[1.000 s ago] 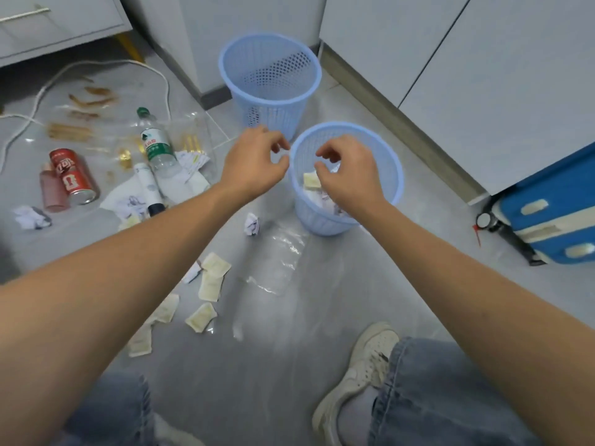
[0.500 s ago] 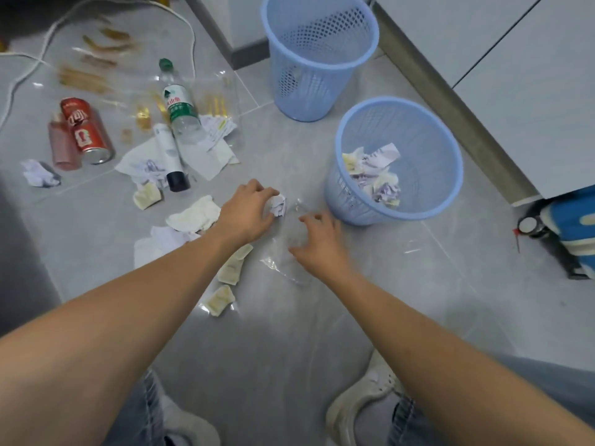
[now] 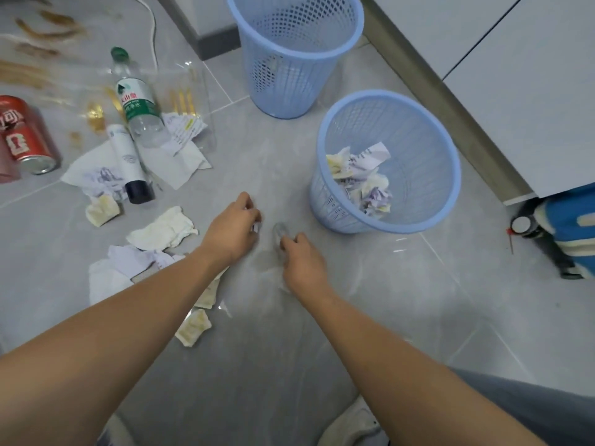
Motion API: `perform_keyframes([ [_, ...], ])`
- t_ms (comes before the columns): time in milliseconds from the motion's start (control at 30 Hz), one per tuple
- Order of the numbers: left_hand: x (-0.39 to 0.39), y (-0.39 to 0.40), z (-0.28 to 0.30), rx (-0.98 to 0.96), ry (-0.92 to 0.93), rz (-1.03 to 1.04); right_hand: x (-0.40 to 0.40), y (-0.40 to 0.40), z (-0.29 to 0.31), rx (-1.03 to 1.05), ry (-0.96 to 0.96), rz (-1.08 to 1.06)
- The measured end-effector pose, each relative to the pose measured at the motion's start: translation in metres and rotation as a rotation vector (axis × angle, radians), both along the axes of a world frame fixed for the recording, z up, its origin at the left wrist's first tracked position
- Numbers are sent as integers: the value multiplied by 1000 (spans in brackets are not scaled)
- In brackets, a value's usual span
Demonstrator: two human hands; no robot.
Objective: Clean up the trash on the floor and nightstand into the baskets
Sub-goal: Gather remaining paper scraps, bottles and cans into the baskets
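Two hands (image 3: 231, 231) (image 3: 302, 263) near green-labelled bottle (image 3: 136, 99).

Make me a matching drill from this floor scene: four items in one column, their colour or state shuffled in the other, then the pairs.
Items:
1. near basket
2. far basket
3. can
4. water bottle

States:
A. red, lying on its side
B. holds crumpled paper
C. clear, with a green cap
D. shows no paper inside

Pairs: 1-B, 2-D, 3-A, 4-C
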State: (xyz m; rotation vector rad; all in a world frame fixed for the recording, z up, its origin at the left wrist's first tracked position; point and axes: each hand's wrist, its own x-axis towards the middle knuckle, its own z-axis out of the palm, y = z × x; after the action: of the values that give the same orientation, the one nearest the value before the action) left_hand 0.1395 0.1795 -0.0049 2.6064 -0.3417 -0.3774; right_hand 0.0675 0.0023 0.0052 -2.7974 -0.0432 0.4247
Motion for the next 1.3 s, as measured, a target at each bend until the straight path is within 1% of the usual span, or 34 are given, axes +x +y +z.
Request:
perform_keyframes([
  [67, -3, 2, 9, -18, -18, 31, 1, 4, 9, 29, -10, -3],
  [167, 1, 13, 39, -64, -61, 83, 6, 13, 35, 105, -79, -4],
  [267, 19, 24, 90, -106, -157, 70, 18, 26, 75, 192, -165, 21],
  [400, 45, 23, 175, -192, -344, 95, 40, 32, 140, 280, -366, 18],
  [500, 55, 3, 230, -298, -426, 104, 61, 22, 193, 321, -540, -34],
  [600, 58, -29, 260, -428, -458, 137, 79, -9, 233, 305, -608, -101],
  [700, 54, -67, 265, -503, -416, 119, 92, -63, 247, 194, -560, -180],
  [800, 58, -103, 245, -440, -347, 47, 107, -113, 239, 111, -458, -306],
  [867, 64, -123, 226, -386, -289, -4, 115, -132, 228, 55, -388, -338],
  [933, 70, -136, 207, -304, -210, -86, 121, -143, 214, -3, -304, -284],
  [1000, 73, -142, 198, -167, -142, -205, 124, -147, 205, -55, -135, -192],
  [1067, 74, -139, 197, -88, -180, -249, 125, -149, 204, -84, 7, -124],
  [1100, 74, -135, 199, -94, -215, -245, 125, -150, 205, -88, 28, -108],
  [1167, 72, -121, 205, -159, -267, -229, 122, -146, 208, -64, -10, -125],
  [1233, 67, -102, 214, -210, -296, -209, 117, -134, 217, 1, -131, -171],
  [1300, 59, -77, 222, -254, -287, -151, 113, -112, 225, 79, -265, -186],
])
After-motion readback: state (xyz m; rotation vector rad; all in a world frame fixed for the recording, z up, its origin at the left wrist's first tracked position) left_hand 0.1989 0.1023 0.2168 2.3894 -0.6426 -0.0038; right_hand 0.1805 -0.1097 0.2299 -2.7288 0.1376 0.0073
